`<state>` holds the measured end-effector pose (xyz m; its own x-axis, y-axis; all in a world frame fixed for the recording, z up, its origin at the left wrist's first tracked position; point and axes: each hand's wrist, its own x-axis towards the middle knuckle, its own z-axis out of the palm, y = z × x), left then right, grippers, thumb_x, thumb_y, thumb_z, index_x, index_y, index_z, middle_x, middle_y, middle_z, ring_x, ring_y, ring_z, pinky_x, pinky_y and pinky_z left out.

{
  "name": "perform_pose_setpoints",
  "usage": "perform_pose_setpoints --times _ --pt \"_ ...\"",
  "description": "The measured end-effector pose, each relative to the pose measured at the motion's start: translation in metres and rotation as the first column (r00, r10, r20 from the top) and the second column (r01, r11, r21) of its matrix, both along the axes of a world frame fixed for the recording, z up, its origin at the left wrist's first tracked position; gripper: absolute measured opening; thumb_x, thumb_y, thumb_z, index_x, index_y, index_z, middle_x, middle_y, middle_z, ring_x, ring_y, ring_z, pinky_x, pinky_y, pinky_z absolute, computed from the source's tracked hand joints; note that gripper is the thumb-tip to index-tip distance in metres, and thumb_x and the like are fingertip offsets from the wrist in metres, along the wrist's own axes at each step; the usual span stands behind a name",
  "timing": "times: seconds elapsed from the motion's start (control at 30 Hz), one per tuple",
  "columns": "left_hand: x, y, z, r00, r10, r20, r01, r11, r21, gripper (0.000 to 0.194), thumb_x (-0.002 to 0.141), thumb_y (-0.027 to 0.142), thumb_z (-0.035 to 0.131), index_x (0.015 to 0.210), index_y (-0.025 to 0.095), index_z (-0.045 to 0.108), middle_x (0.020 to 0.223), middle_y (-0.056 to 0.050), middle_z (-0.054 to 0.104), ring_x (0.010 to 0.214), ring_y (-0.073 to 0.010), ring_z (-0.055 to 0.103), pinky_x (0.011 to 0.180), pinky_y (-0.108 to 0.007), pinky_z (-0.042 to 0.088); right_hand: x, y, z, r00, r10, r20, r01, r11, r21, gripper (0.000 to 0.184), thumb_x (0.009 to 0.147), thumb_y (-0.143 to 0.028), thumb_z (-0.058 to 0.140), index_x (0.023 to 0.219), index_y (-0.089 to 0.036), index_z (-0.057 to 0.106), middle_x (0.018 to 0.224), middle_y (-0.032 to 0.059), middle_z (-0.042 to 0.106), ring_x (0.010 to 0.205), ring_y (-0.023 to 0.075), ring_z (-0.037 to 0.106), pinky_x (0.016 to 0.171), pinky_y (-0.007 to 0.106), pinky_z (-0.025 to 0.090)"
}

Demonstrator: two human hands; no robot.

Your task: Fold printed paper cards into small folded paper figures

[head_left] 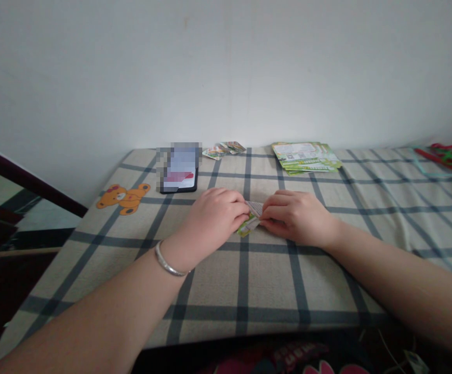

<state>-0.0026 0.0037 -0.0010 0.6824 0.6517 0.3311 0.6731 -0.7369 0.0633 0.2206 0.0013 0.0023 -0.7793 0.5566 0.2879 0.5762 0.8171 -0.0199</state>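
Observation:
Between my hands, at the middle of the table, is a small folded piece of printed paper (251,222), green and white. My left hand (220,210), with a silver bangle on its wrist, grips the paper's left side with curled fingers. On the other side, my right hand (290,215) pinches the right edge. Both hands rest low over the checked tablecloth (268,280). My fingers hide much of the paper, so its full shape cannot be made out.
Toward the wall lie a phone (179,169), small folded paper pieces (224,149) and a stack of green printed leaflets (307,157). An orange bear figure (122,198) is at the left. Colourful items (450,158) sit at the far right. The table's left edge slopes past my left arm.

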Motion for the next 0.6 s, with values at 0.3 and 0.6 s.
perform_pose_setpoints --times 0.3,0.6 --pt "-0.0027 -0.0052 0.0029 1.000 0.011 0.005 -0.011 0.999 -0.036 0.014 0.089 0.026 0.060 0.086 0.025 0.073 0.091 -0.002 0.066 0.093 -0.0194 0.057 0.084 -0.037 0.044 -0.0035 -0.0030 -0.0001 0.999 -0.035 0.008 0.035 0.999 0.010 0.023 0.092 -0.029 0.050 0.082 -0.019 0.068 0.081 0.0051 0.066 0.076 0.0175 0.059 0.069 0.030 0.043" --pt "-0.0033 0.0000 -0.0012 0.999 0.005 0.041 -0.003 0.999 -0.047 0.014 0.087 0.024 0.063 0.096 0.025 0.073 0.097 0.000 0.070 0.098 -0.0204 0.059 0.090 -0.039 0.044 0.0004 0.0010 -0.0012 0.994 -0.025 -0.105 0.008 0.988 -0.157 0.017 0.089 -0.031 0.058 0.087 -0.020 0.071 0.086 0.0040 0.067 0.081 0.0166 0.060 0.074 0.029 0.046"
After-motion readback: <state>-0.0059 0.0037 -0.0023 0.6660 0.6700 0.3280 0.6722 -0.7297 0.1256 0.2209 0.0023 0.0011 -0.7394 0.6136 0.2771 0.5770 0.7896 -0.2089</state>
